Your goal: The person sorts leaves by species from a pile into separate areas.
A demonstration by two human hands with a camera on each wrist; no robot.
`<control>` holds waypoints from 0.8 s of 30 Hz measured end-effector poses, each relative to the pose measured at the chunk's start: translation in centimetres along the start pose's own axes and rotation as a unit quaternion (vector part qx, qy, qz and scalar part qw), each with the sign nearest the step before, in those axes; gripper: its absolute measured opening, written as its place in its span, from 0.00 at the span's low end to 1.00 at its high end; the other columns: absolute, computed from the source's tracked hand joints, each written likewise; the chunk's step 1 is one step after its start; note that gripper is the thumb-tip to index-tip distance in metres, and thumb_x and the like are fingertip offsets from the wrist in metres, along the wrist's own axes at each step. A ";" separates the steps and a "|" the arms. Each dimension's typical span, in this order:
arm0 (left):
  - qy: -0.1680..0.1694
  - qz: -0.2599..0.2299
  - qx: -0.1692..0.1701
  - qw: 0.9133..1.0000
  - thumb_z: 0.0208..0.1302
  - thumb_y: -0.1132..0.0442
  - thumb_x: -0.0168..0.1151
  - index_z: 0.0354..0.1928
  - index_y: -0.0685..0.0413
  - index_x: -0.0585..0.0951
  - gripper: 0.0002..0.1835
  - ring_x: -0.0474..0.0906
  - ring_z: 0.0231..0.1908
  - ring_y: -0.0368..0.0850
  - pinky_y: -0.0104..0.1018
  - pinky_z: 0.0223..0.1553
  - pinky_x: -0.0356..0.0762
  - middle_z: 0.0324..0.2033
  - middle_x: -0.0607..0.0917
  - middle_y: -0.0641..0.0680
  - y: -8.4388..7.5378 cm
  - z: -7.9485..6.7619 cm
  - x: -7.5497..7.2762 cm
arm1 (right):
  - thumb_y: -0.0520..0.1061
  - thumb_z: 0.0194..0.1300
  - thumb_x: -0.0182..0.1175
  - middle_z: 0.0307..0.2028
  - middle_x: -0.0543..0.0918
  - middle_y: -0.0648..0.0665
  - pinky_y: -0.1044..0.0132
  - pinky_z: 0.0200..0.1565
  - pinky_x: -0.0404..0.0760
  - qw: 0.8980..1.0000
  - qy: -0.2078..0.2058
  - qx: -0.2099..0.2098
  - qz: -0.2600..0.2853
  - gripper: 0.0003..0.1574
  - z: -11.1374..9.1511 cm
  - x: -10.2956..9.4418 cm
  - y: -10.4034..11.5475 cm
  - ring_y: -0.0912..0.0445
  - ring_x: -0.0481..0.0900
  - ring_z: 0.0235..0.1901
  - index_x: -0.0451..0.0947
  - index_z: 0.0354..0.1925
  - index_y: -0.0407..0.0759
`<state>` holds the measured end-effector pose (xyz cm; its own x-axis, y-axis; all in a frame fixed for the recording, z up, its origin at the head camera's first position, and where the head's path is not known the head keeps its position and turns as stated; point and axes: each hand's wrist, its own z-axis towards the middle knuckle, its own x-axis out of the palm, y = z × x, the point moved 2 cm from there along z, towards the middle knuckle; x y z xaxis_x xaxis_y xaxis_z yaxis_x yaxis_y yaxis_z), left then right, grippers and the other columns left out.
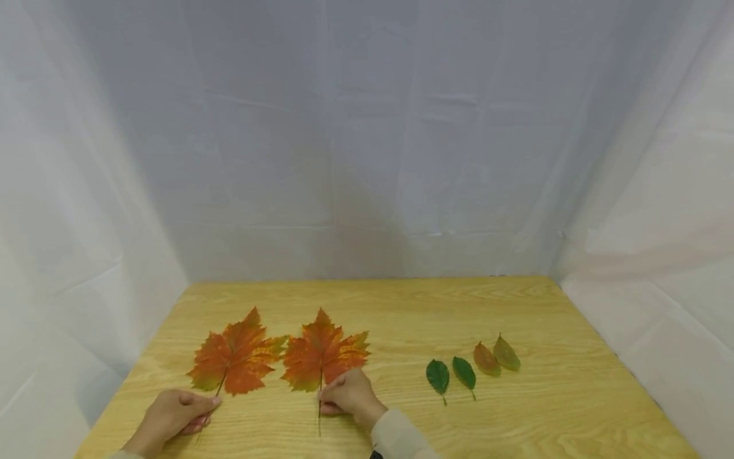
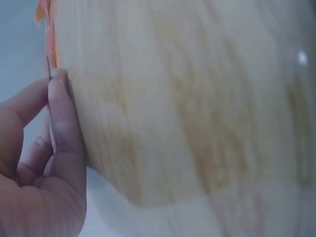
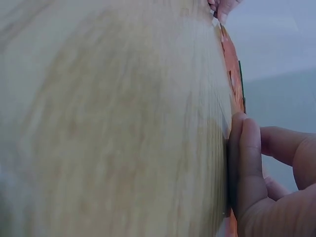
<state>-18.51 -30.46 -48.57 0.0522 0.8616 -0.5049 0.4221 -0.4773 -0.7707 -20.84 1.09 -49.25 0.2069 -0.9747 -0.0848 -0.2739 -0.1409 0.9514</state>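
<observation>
Two large orange-red maple leaves lie side by side on the left half of the wooden table. My left hand [image 1: 174,417] pinches the thin dark stem of the left maple leaf [image 1: 237,350] between thumb and fingers; the stem end also shows in the left wrist view, above the fingertips [image 2: 58,91]. By its stem, my right hand [image 1: 352,396] pinches the right maple leaf [image 1: 321,350], just below the blade. In the right wrist view the orange leaf edge [image 3: 232,64] stretches beyond the right fingers [image 3: 250,143]. The two leaves nearly touch at their inner tips.
Two small green leaves [image 1: 438,376] lie right of the right hand. Beside them are a brownish-orange small leaf [image 1: 487,359] and a yellow-green one [image 1: 507,354]. The wooden table [image 1: 545,414] has white cloth [image 1: 367,159] hanging behind and at both sides.
</observation>
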 end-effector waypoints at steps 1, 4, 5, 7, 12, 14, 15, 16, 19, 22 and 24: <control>0.000 0.001 0.003 1.000 0.56 0.52 0.70 0.31 0.63 0.86 0.17 0.80 0.20 0.38 0.31 0.26 0.81 0.20 0.84 0.50 0.0 0.0 0.0 | 0.29 0.55 0.66 0.25 0.85 0.43 0.68 0.26 0.84 1.000 -0.005 -0.004 -0.002 0.03 0.0 0.0 0.0 0.59 0.83 0.19 0.83 0.26 0.31; -0.002 0.003 0.001 1.000 0.56 0.52 0.71 0.31 0.62 0.86 0.17 0.80 0.20 0.38 0.31 0.26 0.81 0.20 0.84 0.51 0.1 0.1 0.0 | 0.30 0.55 0.66 0.25 0.85 0.43 0.68 0.25 0.83 1.000 -0.017 -0.017 -0.010 0.03 -0.2 0.2 0.0 0.58 0.84 0.19 0.82 0.25 0.31; -0.003 0.002 -0.001 1.000 0.55 0.52 0.71 0.31 0.63 0.86 0.18 0.80 0.20 0.38 0.31 0.26 0.82 0.20 0.84 0.51 0.1 0.2 0.0 | 0.30 0.55 0.66 0.25 0.85 0.44 0.68 0.25 0.83 1.000 -0.019 -0.021 -0.012 0.03 -0.2 0.2 0.0 0.58 0.84 0.19 0.82 0.25 0.32; -0.003 0.003 -0.004 1.000 0.54 0.51 0.72 0.32 0.63 0.86 0.18 0.80 0.20 0.38 0.32 0.26 0.82 0.20 0.84 0.51 0.1 0.2 0.0 | 0.30 0.55 0.66 0.25 0.85 0.44 0.69 0.25 0.83 0.999 -0.024 -0.029 -0.017 0.03 -0.2 0.3 -0.1 0.58 0.83 0.19 0.82 0.25 0.32; 0.003 0.006 -0.003 1.000 0.54 0.51 0.72 0.32 0.63 0.86 0.19 0.81 0.21 0.38 0.32 0.26 0.82 0.20 0.84 0.51 -0.1 0.1 0.0 | 0.30 0.55 0.66 0.24 0.85 0.45 0.69 0.25 0.83 0.999 -0.023 -0.028 -0.016 0.02 -0.4 0.3 -0.1 0.59 0.83 0.19 0.83 0.26 0.31; 0.002 0.009 0.001 1.000 0.55 0.51 0.71 0.32 0.63 0.86 0.18 0.80 0.20 0.38 0.32 0.26 0.82 0.20 0.84 0.51 -0.2 0.1 0.0 | 0.30 0.56 0.66 0.24 0.85 0.44 0.68 0.25 0.83 0.999 -0.018 -0.024 -0.013 0.03 -0.5 0.2 0.0 0.59 0.83 0.19 0.84 0.26 0.31; 0.001 0.012 0.006 1.000 0.55 0.51 0.71 0.31 0.63 0.86 0.18 0.80 0.20 0.38 0.32 0.26 0.82 0.20 0.84 0.51 -0.3 0.0 0.0 | 0.30 0.56 0.65 0.24 0.85 0.44 0.68 0.25 0.83 1.000 -0.015 -0.024 -0.012 0.03 -0.6 0.2 0.1 0.59 0.83 0.19 0.84 0.27 0.31; -0.002 0.018 0.008 1.000 0.55 0.51 0.71 0.30 0.63 0.86 0.18 0.80 0.20 0.38 0.32 0.26 0.82 0.19 0.84 0.51 -0.3 -0.1 0.0 | 0.30 0.56 0.65 0.24 0.85 0.44 0.68 0.26 0.84 1.000 -0.012 -0.022 -0.010 0.03 -0.6 0.1 0.2 0.59 0.83 0.19 0.85 0.27 0.31; -0.014 0.044 0.016 0.999 0.55 0.48 0.70 0.27 0.61 0.86 0.19 0.79 0.20 0.39 0.32 0.25 0.81 0.18 0.83 0.50 -0.6 -0.4 0.1 | 0.31 0.57 0.65 0.24 0.85 0.44 0.67 0.26 0.84 1.000 -0.006 -0.022 -0.011 0.03 -0.7 0.1 0.3 0.58 0.84 0.20 0.85 0.28 0.31; -0.023 0.066 0.019 0.997 0.55 0.46 0.70 0.25 0.59 0.86 0.20 0.79 0.20 0.39 0.32 0.25 0.81 0.18 0.82 0.50 -0.8 -0.8 0.1 | 0.31 0.57 0.65 0.24 0.85 0.43 0.67 0.26 0.84 1.000 -0.004 -0.017 -0.013 0.03 -0.8 0.1 0.4 0.57 0.84 0.21 0.85 0.28 0.31; -0.027 0.074 0.026 0.997 0.55 0.46 0.70 0.25 0.58 0.86 0.20 0.78 0.20 0.40 0.32 0.25 0.80 0.17 0.82 0.49 -0.9 -0.9 0.1 | 0.31 0.57 0.65 0.23 0.85 0.43 0.67 0.27 0.84 1.000 -0.003 -0.014 -0.012 0.03 -0.9 0.1 0.3 0.57 0.84 0.21 0.85 0.28 0.31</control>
<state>-18.07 -29.80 -47.56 0.0621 0.7709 -0.6339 0.3655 -0.6086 -0.7043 -20.10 1.09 -48.68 0.2078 -0.9720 -0.1100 -0.2422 -0.1601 0.9569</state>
